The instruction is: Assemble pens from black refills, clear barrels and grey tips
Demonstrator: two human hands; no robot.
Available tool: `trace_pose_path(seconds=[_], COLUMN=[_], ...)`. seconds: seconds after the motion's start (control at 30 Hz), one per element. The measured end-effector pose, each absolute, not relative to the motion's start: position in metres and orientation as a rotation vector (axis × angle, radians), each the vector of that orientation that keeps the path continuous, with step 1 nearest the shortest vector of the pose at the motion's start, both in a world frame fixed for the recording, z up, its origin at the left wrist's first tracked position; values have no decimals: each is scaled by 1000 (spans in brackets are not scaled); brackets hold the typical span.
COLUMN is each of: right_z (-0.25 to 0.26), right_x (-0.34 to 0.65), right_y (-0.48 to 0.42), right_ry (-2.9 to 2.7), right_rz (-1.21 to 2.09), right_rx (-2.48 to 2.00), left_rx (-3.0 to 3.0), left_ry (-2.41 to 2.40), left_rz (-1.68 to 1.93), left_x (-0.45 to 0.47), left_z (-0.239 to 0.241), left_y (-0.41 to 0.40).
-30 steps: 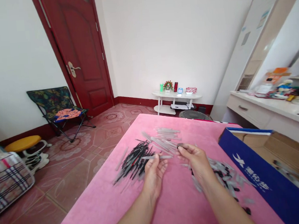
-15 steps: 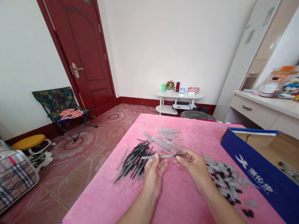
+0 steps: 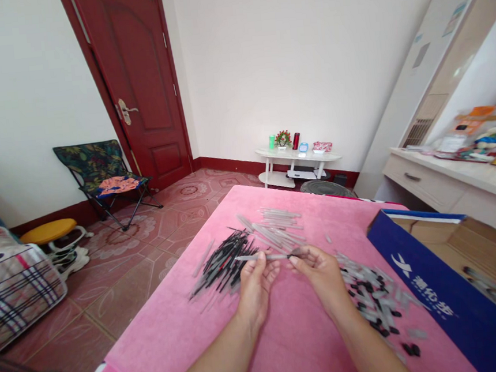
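My left hand (image 3: 255, 282) is closed round a clear pen barrel (image 3: 258, 258) that lies level, pointing right. My right hand (image 3: 320, 271) pinches a small dark cap (image 3: 296, 253) against the barrel's right end. Both hands hover over the pink table cloth (image 3: 287, 333). A heap of black pen refills (image 3: 224, 260) lies just left of my left hand. Several clear barrels (image 3: 275, 230) are spread behind the hands. A pile of grey and black caps (image 3: 373, 299) lies to the right of my right hand.
A blue cardboard box (image 3: 432, 303), open, holds finished pens at the right. Beyond the table: a red door (image 3: 134, 80), a folding chair (image 3: 99, 176), a yellow stool (image 3: 49, 232), a small white side table (image 3: 298, 161) and a white dresser (image 3: 447, 180).
My right hand has moved left from above the caps and brought a cap to the end of the barrel in my left hand. The view has shifted slightly.
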State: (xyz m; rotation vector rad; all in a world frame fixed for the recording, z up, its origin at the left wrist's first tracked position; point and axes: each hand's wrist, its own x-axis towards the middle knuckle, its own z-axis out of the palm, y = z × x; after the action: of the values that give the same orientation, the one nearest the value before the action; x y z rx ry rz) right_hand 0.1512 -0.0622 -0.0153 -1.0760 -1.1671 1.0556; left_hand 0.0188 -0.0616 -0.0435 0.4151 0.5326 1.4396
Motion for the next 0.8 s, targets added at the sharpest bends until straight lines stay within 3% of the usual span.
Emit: trace_pose_path(seconds=[0.4, 0.6, 0.8], right_z=[-21, -16, -18], right_x=[154, 156, 159], right_y=[-63, -64, -65], right_ry=[-1337, -1438, -1576], right_rz=[902, 977, 717], right_rx=[-1255, -1243, -1402], left_rx=[598, 622, 629], left_ry=[549, 554, 553], left_rz=[1474, 1475, 1470], left_x=[21, 21, 21], left_z=[-46, -46, -46], left_y=[-64, -63, -64])
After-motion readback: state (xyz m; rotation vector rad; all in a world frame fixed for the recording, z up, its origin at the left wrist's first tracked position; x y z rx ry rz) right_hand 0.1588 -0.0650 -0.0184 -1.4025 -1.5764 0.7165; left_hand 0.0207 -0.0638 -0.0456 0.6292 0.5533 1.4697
